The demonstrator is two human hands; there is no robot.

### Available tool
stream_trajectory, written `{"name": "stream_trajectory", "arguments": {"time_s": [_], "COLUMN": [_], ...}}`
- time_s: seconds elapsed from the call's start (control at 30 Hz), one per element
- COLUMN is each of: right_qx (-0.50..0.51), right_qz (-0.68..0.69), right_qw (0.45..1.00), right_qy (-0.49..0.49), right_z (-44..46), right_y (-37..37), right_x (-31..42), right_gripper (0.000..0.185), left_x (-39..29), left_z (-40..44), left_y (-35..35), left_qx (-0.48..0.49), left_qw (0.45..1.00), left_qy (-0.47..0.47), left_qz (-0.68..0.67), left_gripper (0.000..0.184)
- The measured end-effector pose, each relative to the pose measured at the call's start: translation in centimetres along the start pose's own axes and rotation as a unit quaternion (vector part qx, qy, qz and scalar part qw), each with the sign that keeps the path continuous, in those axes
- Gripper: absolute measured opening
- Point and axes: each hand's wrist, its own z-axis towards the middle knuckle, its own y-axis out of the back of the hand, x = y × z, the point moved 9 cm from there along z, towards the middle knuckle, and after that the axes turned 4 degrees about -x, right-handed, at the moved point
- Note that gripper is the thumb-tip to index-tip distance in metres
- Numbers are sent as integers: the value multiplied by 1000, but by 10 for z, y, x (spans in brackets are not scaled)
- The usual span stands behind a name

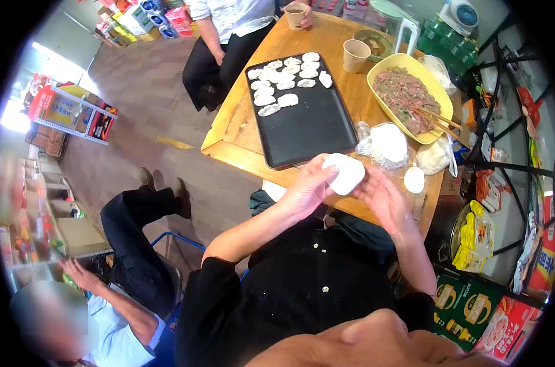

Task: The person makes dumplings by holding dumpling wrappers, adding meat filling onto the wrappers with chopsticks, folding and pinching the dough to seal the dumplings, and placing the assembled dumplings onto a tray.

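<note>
A round white dumpling wrapper lies in my left hand, with the thumb over its left side. At the wrapper's right edge is my right hand, fingers stretched out and apart; whether the fingertips touch the wrapper I cannot tell. Beyond my hands, a black tray carries several filled dumplings at its far end. To the right sit a stack of white wrappers in plastic and a single wrapper. A yellow bowl holds minced meat filling, with chopsticks resting in it.
Paper cups stand on the wooden table. A seated person at the far side holds another cup; a second person sits at lower left. Shelves with packaged goods flank the right side.
</note>
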Motion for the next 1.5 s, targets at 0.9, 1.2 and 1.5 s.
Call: {"name": "stream_trajectory", "arguments": {"time_s": [0.9,1.2,1.5], "right_qx": [152,96,-141], "right_qz": [-438,-667,-370], "right_qw": [884,721,916], "right_qy": [57,162,70], "right_z": [-8,0,-11], "right_y": [-98,-80,57], "right_x": [1,5,71], "right_gripper": [25,25,18], "left_x": [17,71,49], "left_z": [-28,-34,-60], "left_y": [3,24,14], "left_qx": [219,154,105], "left_qw": [955,939,939], "left_qy": [189,217,216], "left_qz": [-65,-216,-247], "left_gripper": [82,53,60]}}
